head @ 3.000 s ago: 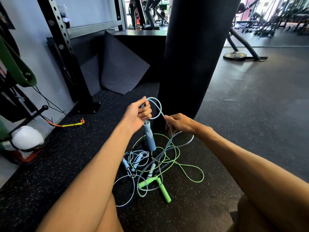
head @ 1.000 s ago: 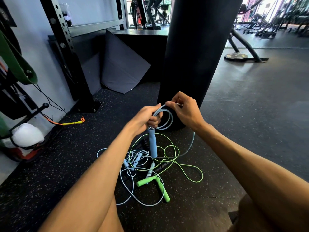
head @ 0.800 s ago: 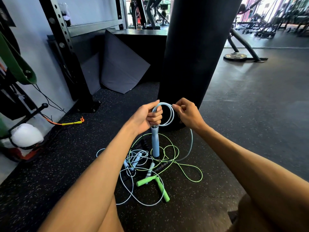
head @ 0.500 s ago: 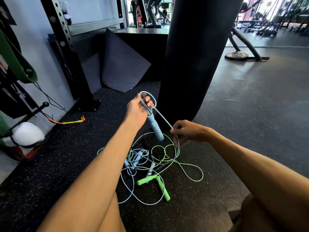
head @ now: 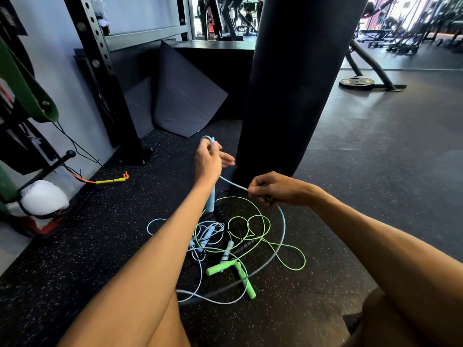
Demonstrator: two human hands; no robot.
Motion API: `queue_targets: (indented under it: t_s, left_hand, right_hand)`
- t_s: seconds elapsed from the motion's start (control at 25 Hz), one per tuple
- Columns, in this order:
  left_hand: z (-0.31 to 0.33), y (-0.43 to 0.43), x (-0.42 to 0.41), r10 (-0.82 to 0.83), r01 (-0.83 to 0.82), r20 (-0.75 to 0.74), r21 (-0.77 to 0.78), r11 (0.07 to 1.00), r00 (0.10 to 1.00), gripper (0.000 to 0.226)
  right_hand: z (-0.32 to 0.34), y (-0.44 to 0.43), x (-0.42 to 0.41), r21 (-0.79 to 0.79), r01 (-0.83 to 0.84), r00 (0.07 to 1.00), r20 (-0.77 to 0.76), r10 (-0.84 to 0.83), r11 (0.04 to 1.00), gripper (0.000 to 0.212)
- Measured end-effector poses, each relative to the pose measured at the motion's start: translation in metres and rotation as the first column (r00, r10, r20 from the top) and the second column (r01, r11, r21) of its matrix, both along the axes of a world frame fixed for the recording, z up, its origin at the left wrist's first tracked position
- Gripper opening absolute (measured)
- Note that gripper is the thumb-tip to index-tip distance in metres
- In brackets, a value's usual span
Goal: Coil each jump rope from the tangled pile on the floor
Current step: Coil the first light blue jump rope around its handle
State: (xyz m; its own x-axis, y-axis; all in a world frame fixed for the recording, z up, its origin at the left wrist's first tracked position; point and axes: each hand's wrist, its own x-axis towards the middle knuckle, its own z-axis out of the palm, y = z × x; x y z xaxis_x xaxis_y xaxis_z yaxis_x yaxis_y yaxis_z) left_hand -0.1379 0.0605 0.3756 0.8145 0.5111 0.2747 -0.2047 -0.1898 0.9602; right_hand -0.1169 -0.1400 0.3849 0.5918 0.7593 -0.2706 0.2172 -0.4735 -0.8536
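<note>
Pulling a fresh length out of the pile, the right hand (head: 276, 190) had dropped away from the left hand (head: 209, 161), where half a second earlier it sat closer in; it was pinched shut on the pale blue rope (head: 231, 183). The left hand was closed round the small coil (head: 207, 140) at its top, two fingers loosely spread, with the blue handle (head: 210, 202) hanging below the wrist. That reads as one wrap laid and the next being drawn (only a few turns done, I judged). The slack curved down over the floor (head: 375, 171) into the tangled pile (head: 225, 246), crossing the green rope (head: 263, 226) and its green handles (head: 233, 271), which looked likely to snag. A black punching bag (head: 288, 83) stood just behind the hands, and a yellow-handled rope (head: 110, 181) lay well apart by the wall.
</note>
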Motion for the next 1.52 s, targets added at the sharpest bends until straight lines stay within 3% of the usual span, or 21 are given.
queue_targets:
  t_s: [0.12,0.32,0.48,0.64,0.76,0.92,1.12,1.28,1.44,1.52]
  left_hand:
    - [-0.009,-0.003,0.002,-0.08,0.13,-0.188,0.275,0.953,0.979,0.021]
    - [-0.002,-0.019,-0.01,-0.287,0.437,-0.443,0.284,0.854,0.849,0.033]
    - [0.004,-0.025,-0.014,-0.449,0.518,-0.46,0.029,0.855,0.766,0.052]
    - [0.006,-0.029,-0.015,-0.509,0.525,-0.411,-0.084,0.847,0.756,0.047]
    - [0.008,-0.027,-0.013,-0.661,0.6,-0.299,-0.278,0.75,0.688,0.041]
    - [0.012,-0.027,-0.015,-0.755,0.622,-0.088,-0.51,0.594,0.65,0.033]
    - [0.021,-0.023,-0.017,-0.684,0.588,0.152,-0.661,0.467,0.713,0.04]
    - [0.021,-0.019,-0.012,-0.519,0.471,0.199,-0.749,0.467,0.831,0.043]
    - [0.018,-0.012,0.002,-0.254,0.282,0.164,-0.786,0.55,0.953,0.039]
    - [0.016,-0.007,0.006,-0.112,0.143,0.091,-0.73,0.669,0.989,0.039]
  right_hand:
    - [0.01,0.005,-0.005,0.083,0.041,0.994,0.094,-0.049,0.996,0.022]
    - [0.016,0.005,0.002,0.284,0.193,0.911,0.304,-0.279,0.939,0.026]
    - [0.014,0.005,0.007,0.428,0.341,0.813,0.312,-0.491,0.837,0.035]
    - [0.009,0.002,0.018,0.46,0.404,0.759,0.312,-0.571,0.79,0.031]
    - [0.011,-0.001,0.024,0.469,0.444,0.756,0.263,-0.6,0.764,0.02]
    - [0.007,0.001,0.019,0.374,0.457,0.805,0.213,-0.554,0.807,0.012]
    - [-0.007,0.002,0.012,0.177,0.416,0.909,-0.085,-0.408,0.892,0.022]
    - [-0.011,-0.001,0.002,-0.007,0.275,0.932,-0.243,-0.269,0.961,0.023]
    - [-0.012,-0.002,-0.004,-0.124,0.162,0.926,-0.323,-0.194,0.979,0.025]
    - [-0.012,-0.003,-0.006,-0.147,0.117,0.933,-0.322,-0.159,0.982,0.024]
